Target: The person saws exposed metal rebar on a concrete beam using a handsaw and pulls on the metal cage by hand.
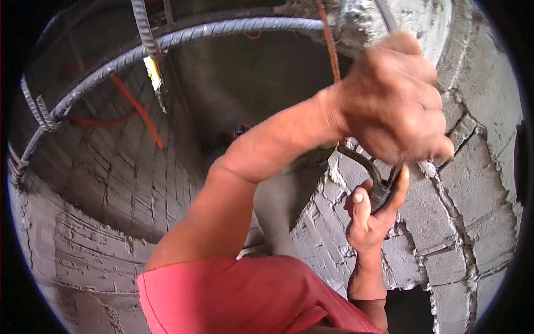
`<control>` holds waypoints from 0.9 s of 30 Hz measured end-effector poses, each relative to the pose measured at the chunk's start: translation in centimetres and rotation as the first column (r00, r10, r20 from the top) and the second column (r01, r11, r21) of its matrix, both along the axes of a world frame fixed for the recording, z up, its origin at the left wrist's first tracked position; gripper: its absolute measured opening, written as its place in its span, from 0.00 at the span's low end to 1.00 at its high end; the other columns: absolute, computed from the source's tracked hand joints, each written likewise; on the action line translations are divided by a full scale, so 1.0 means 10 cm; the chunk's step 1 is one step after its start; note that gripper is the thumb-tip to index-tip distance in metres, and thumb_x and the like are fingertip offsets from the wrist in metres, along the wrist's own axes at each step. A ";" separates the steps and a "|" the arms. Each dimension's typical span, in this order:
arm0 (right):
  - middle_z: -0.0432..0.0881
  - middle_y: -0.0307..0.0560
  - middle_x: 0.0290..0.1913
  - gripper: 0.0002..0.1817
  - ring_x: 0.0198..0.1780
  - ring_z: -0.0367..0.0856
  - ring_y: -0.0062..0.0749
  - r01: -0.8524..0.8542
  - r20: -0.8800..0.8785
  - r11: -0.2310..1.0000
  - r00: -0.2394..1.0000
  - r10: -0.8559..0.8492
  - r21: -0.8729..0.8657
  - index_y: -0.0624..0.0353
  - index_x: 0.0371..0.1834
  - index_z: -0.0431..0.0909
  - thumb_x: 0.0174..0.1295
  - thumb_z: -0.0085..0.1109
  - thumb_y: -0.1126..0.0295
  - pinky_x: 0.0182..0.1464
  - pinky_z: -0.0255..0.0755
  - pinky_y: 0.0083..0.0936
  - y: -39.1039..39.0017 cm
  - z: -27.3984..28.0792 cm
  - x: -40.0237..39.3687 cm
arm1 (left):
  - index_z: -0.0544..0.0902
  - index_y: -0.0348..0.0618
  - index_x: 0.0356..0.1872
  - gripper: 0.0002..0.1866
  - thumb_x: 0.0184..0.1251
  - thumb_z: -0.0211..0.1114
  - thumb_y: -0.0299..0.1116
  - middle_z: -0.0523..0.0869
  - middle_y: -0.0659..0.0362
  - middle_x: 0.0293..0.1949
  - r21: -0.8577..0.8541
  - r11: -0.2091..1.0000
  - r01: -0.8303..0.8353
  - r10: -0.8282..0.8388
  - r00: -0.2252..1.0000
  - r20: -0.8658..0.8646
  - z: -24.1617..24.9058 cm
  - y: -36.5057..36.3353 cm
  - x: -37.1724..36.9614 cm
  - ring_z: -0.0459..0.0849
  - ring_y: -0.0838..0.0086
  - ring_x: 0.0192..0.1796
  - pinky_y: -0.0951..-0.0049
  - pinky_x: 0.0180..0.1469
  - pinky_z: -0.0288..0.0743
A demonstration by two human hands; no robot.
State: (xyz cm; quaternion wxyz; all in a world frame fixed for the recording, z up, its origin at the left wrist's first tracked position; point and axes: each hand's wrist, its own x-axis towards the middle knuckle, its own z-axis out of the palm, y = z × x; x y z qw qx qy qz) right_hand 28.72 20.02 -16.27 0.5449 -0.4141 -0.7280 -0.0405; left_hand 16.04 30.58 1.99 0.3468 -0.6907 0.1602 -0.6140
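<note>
My left hand point(396, 100) reaches across from the left, back of the hand up, in a fist smeared by motion; I cannot tell what is inside it. A grey rod point(386, 14) enters from the top edge and ends from sight at the knuckles. Just below the fist, my right hand point(374, 222) is closed around a dark metal tool point(381, 192) with two curved arms, like pincers. Its thumb presses one side and a finger lies along the other. One arm of the tool runs up left, and the other vanishes beneath the left fist.
A ribbed steel bar point(222, 26) bends in a ring across the top, crossed by an upright bar point(143, 28). Rusty rods point(330, 42) hang nearby. Mortared block walls point(475, 183) curve around a dark pit point(233, 78). A dark opening point(409, 312) lies near the right forearm.
</note>
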 end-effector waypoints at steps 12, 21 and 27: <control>0.78 0.45 0.41 0.40 0.32 0.74 0.23 -0.139 -0.006 0.990 0.990 0.139 0.007 0.57 0.85 0.46 0.71 0.53 0.81 0.35 0.72 0.22 -0.06 0.15 0.04 | 0.67 0.58 0.12 0.23 0.54 0.69 0.53 0.69 0.69 0.16 -0.016 0.973 -0.228 0.224 0.966 -0.131 0.11 -0.10 -0.17 0.70 0.70 0.22 0.64 0.30 0.60; 0.74 0.58 0.60 0.43 0.37 0.77 0.29 -0.214 -0.149 0.969 0.969 0.195 -0.121 0.64 0.82 0.41 0.66 0.52 0.83 0.38 0.76 0.27 -0.46 -0.69 0.10 | 0.65 0.57 0.12 0.22 0.48 0.68 0.54 0.63 0.66 0.17 -0.133 0.972 -0.195 0.158 0.955 -0.252 -0.55 -0.40 -0.03 0.68 0.69 0.23 0.64 0.30 0.62; 0.81 0.71 0.56 0.27 0.53 0.82 0.69 -0.344 -0.386 0.935 0.877 0.285 -0.092 0.67 0.68 0.71 0.65 0.64 0.77 0.59 0.75 0.48 -0.16 -0.13 0.02 | 0.65 0.59 0.13 0.22 0.54 0.66 0.53 0.63 0.68 0.16 -0.027 0.960 -0.279 0.268 0.941 -0.207 -0.09 -0.19 -0.07 0.67 0.72 0.21 0.65 0.28 0.59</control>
